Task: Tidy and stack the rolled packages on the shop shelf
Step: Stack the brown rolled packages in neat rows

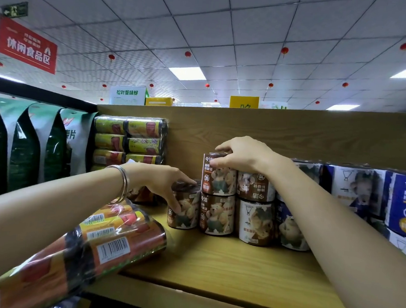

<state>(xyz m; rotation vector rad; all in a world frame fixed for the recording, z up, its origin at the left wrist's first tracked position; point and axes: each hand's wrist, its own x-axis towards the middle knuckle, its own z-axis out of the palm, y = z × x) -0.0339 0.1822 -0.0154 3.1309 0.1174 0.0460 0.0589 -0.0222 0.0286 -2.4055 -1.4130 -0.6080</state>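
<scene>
Leaning off the shelf (225,263) edge, an orange multipack (89,249) waits. Left hand (164,182) clasps a lone brown roll (183,210); right hand (242,154) closes over the top stacked roll (219,176). Next, probably, lifting the lone roll to extend the upper tier.

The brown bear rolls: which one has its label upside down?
The top brown roll in the second stack, just under the right hand's wrist. Its writing is flipped over, while the brown roll beside it, which the right hand grips, reads the right way up.
</scene>
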